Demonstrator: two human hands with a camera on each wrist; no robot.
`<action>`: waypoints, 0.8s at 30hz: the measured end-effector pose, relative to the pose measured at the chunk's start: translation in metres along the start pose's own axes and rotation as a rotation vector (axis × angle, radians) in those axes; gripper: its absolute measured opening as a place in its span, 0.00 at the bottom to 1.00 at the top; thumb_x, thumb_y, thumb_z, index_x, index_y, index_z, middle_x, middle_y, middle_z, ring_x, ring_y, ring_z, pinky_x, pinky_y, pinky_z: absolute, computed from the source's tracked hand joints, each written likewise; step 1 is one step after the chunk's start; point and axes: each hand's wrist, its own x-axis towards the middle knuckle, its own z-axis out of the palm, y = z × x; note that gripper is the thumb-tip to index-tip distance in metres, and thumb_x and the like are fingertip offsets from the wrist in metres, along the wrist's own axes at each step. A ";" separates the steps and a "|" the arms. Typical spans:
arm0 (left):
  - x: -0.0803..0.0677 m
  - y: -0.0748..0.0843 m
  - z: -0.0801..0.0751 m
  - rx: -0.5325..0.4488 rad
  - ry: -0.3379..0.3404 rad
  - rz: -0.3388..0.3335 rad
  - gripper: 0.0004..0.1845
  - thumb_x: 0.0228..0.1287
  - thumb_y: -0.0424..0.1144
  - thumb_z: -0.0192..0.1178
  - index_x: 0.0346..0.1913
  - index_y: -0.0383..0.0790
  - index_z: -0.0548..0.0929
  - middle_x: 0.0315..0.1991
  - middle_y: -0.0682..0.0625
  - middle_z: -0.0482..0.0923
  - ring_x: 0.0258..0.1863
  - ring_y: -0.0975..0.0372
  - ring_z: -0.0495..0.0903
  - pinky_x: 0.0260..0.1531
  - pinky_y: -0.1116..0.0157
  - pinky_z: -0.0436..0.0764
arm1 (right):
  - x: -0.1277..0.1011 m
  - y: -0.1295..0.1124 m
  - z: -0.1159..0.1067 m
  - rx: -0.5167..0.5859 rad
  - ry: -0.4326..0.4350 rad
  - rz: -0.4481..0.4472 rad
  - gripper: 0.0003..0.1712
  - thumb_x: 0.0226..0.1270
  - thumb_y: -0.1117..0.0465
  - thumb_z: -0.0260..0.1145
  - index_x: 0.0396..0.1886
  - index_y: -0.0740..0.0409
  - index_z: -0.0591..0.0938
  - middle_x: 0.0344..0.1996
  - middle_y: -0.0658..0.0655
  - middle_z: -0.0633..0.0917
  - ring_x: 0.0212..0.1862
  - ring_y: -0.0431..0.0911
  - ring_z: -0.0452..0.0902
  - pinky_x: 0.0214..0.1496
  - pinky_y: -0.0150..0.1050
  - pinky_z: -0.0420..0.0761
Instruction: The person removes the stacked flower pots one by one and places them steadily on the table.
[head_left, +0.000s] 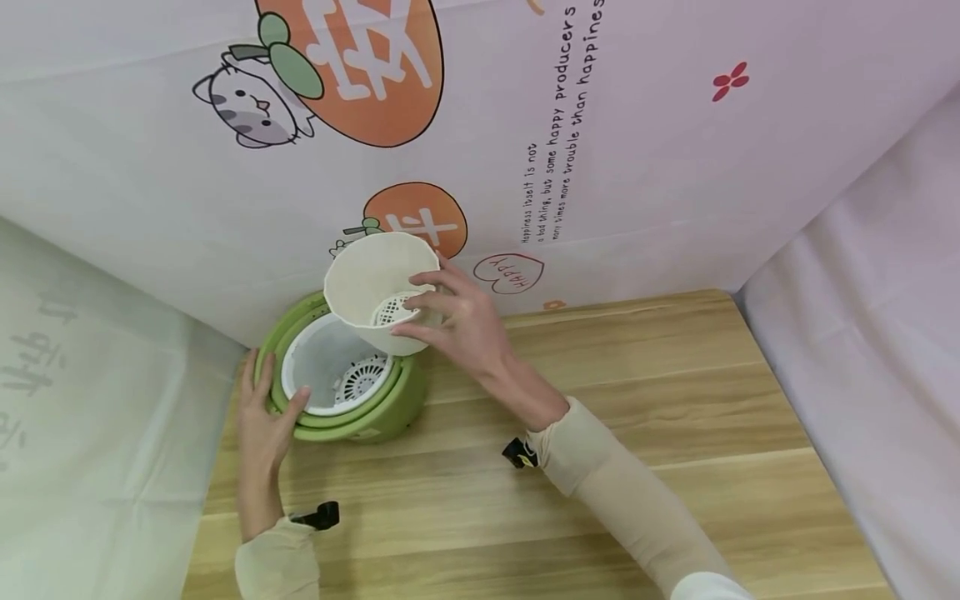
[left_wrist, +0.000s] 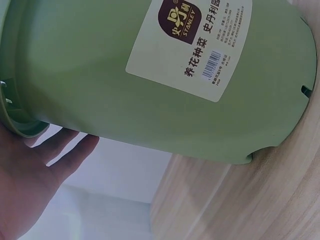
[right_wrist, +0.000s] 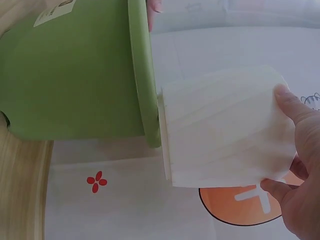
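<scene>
At the far left corner of our wooden table (head_left: 615, 467), up against the printed backdrop cloth (head_left: 600, 167), stands the green plastic flower pot (head_left: 390, 417), upright with its mouth facing up and its label (left_wrist: 192, 45) on the side wall. Inside it sits a white inner basket (head_left: 330, 367) with a slotted floor, nested just within the green rim. Our right hand (head_left: 457, 321) grips a cream inner pot (head_left: 371, 287) just above the far right part of the green pot's mouth, thumb on one side of the wall and fingers curled round the other. That cream pot is tilted: its long axis runs from the open mouth, which points up and toward the near left, down to the perforated base at the far right; the right wrist view shows its rim just beside the green rim. Our left hand (head_left: 262, 425) rests on the near left rim with fingers fairly straight, thumb laid across the edge, steadying rather than clasping. We judge the step in hand to be the handling of the cream pot at the mouth of the green one. Whichever way it goes, the next move would call for bringing its axis upright and centring it over the mouth, while the left hand keeps the green pot from sliding.
</scene>
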 end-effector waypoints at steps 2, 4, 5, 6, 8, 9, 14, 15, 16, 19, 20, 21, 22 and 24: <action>0.000 0.001 0.000 -0.001 0.000 0.003 0.44 0.62 0.45 0.65 0.77 0.40 0.57 0.81 0.52 0.41 0.78 0.44 0.40 0.69 0.32 0.42 | -0.001 0.001 -0.002 0.002 0.012 -0.007 0.19 0.44 0.51 0.83 0.32 0.58 0.91 0.47 0.57 0.86 0.68 0.61 0.69 0.66 0.36 0.71; 0.000 0.001 0.000 -0.004 -0.001 0.002 0.43 0.62 0.45 0.65 0.77 0.40 0.57 0.81 0.52 0.41 0.78 0.44 0.40 0.69 0.33 0.42 | -0.001 0.003 -0.004 0.000 0.018 -0.012 0.19 0.44 0.51 0.83 0.32 0.58 0.91 0.47 0.58 0.86 0.67 0.62 0.70 0.68 0.37 0.70; 0.000 0.001 0.000 -0.002 -0.001 0.003 0.43 0.62 0.45 0.65 0.77 0.40 0.57 0.81 0.52 0.41 0.78 0.44 0.40 0.69 0.33 0.42 | -0.002 0.004 -0.005 -0.005 0.020 -0.015 0.19 0.44 0.51 0.83 0.32 0.58 0.91 0.47 0.58 0.86 0.66 0.63 0.71 0.69 0.38 0.69; 0.000 0.000 0.000 0.000 -0.001 0.004 0.43 0.62 0.45 0.65 0.77 0.40 0.57 0.81 0.52 0.41 0.78 0.44 0.40 0.69 0.33 0.42 | -0.002 0.004 -0.006 -0.011 0.021 -0.018 0.19 0.44 0.51 0.83 0.32 0.58 0.91 0.47 0.58 0.86 0.65 0.62 0.73 0.70 0.39 0.67; 0.000 0.000 0.000 0.003 0.000 0.005 0.43 0.62 0.45 0.65 0.77 0.40 0.57 0.81 0.52 0.41 0.78 0.44 0.40 0.69 0.32 0.43 | -0.003 0.006 -0.009 -0.020 0.026 -0.028 0.19 0.45 0.51 0.83 0.32 0.59 0.91 0.47 0.58 0.86 0.63 0.63 0.74 0.72 0.40 0.65; 0.000 0.000 0.000 0.003 0.000 0.005 0.43 0.62 0.45 0.65 0.77 0.41 0.57 0.81 0.52 0.41 0.78 0.44 0.40 0.69 0.32 0.43 | -0.003 0.007 -0.011 -0.024 0.032 -0.035 0.19 0.44 0.51 0.83 0.32 0.59 0.91 0.46 0.58 0.87 0.61 0.63 0.76 0.73 0.42 0.65; 0.000 0.000 0.002 0.006 -0.001 0.008 0.43 0.63 0.45 0.65 0.77 0.41 0.57 0.81 0.52 0.42 0.77 0.43 0.41 0.69 0.32 0.43 | -0.007 0.013 -0.018 -0.018 0.072 -0.043 0.18 0.42 0.54 0.84 0.29 0.60 0.91 0.44 0.60 0.87 0.62 0.65 0.74 0.71 0.44 0.67; 0.000 -0.001 0.002 0.007 0.001 0.009 0.43 0.63 0.45 0.65 0.77 0.41 0.57 0.81 0.52 0.42 0.77 0.43 0.41 0.69 0.32 0.43 | -0.008 0.014 -0.020 -0.015 0.078 -0.043 0.18 0.42 0.54 0.84 0.29 0.60 0.90 0.44 0.60 0.87 0.63 0.66 0.73 0.71 0.44 0.68; 0.000 -0.001 0.002 0.008 0.002 0.009 0.43 0.63 0.45 0.65 0.77 0.41 0.57 0.81 0.52 0.42 0.77 0.43 0.41 0.69 0.32 0.43 | -0.009 0.015 -0.021 -0.016 0.083 -0.041 0.17 0.42 0.54 0.84 0.28 0.60 0.90 0.44 0.60 0.87 0.64 0.66 0.73 0.70 0.44 0.69; -0.001 -0.003 0.002 0.010 0.009 0.010 0.43 0.63 0.46 0.65 0.77 0.41 0.58 0.80 0.52 0.42 0.77 0.44 0.41 0.69 0.32 0.44 | -0.010 0.017 -0.024 -0.009 0.095 -0.045 0.17 0.42 0.54 0.84 0.27 0.61 0.90 0.43 0.60 0.87 0.64 0.65 0.72 0.69 0.44 0.70; -0.001 -0.003 0.002 0.011 0.012 0.009 0.43 0.63 0.46 0.65 0.77 0.41 0.58 0.80 0.53 0.42 0.78 0.44 0.41 0.69 0.32 0.44 | -0.011 0.018 -0.024 -0.005 0.101 -0.048 0.17 0.41 0.54 0.85 0.27 0.61 0.90 0.43 0.61 0.87 0.63 0.65 0.73 0.70 0.44 0.70; -0.001 -0.004 0.002 0.009 0.012 0.010 0.43 0.63 0.46 0.65 0.77 0.41 0.58 0.80 0.53 0.42 0.78 0.44 0.41 0.69 0.32 0.44 | -0.011 0.019 -0.025 -0.003 0.105 -0.050 0.17 0.41 0.55 0.85 0.27 0.61 0.90 0.43 0.61 0.87 0.63 0.65 0.74 0.70 0.44 0.69; -0.001 -0.003 0.002 0.009 0.012 0.009 0.43 0.63 0.46 0.64 0.77 0.42 0.58 0.80 0.53 0.42 0.78 0.44 0.41 0.69 0.32 0.44 | -0.011 0.019 -0.026 0.000 0.109 -0.050 0.17 0.41 0.55 0.85 0.26 0.61 0.90 0.42 0.61 0.87 0.62 0.64 0.75 0.71 0.45 0.68; -0.002 -0.003 0.002 0.006 0.012 0.009 0.43 0.64 0.46 0.64 0.77 0.42 0.58 0.80 0.53 0.42 0.78 0.44 0.41 0.69 0.32 0.44 | -0.012 0.020 -0.028 0.006 0.115 -0.053 0.16 0.41 0.56 0.85 0.26 0.61 0.90 0.42 0.61 0.87 0.60 0.64 0.77 0.71 0.45 0.67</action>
